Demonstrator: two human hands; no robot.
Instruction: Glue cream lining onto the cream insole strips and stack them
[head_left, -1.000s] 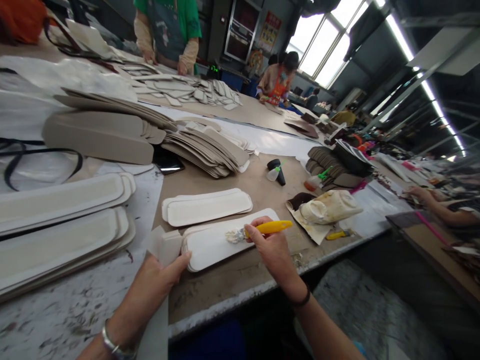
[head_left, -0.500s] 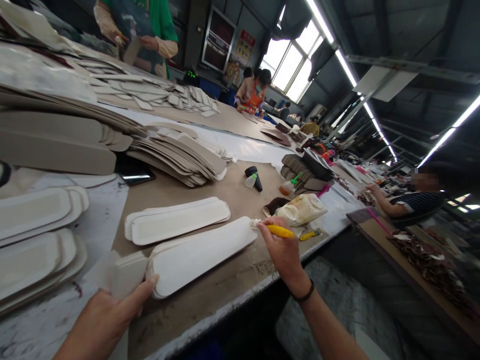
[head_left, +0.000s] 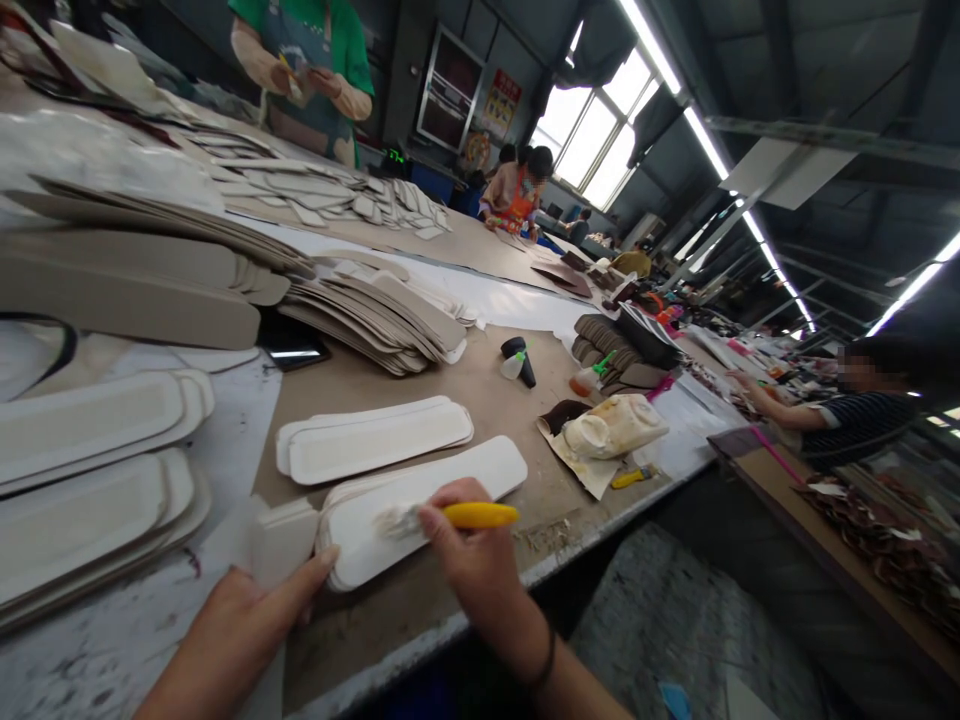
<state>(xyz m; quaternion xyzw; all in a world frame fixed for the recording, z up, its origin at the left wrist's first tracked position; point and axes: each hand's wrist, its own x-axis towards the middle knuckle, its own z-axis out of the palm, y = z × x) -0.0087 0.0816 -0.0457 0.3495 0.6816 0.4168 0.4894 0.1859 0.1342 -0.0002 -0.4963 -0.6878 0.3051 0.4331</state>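
Observation:
My right hand (head_left: 480,570) grips a yellow-handled brush (head_left: 486,515), its blurred bristles against the top of a stack of long white rounded panels (head_left: 491,465). With my left hand (head_left: 251,620) I hold a bundle of small pale rectangular pieces (head_left: 285,535); the thumb presses on the near left end of the white stack. Some of those fingers are hidden under the bundle. Just behind lies a second stack of rounded white panels (head_left: 382,440). A stained, cream-coloured plastic container (head_left: 626,430) rests on its side to the right, with another yellow-handled brush (head_left: 634,477) beside it.
More panel stacks (head_left: 82,520) lie at the left, and grey-beige panels (head_left: 375,320) behind. A phone (head_left: 296,350), a small green-tipped bottle (head_left: 513,364) and an orange-filled bottle (head_left: 589,378) are on the table. Co-workers stand across the table and at the right.
My right hand has drawn the brush from the stack's far right end leftward to about its middle. My left hand still holds the small pieces. The view has shifted slightly.

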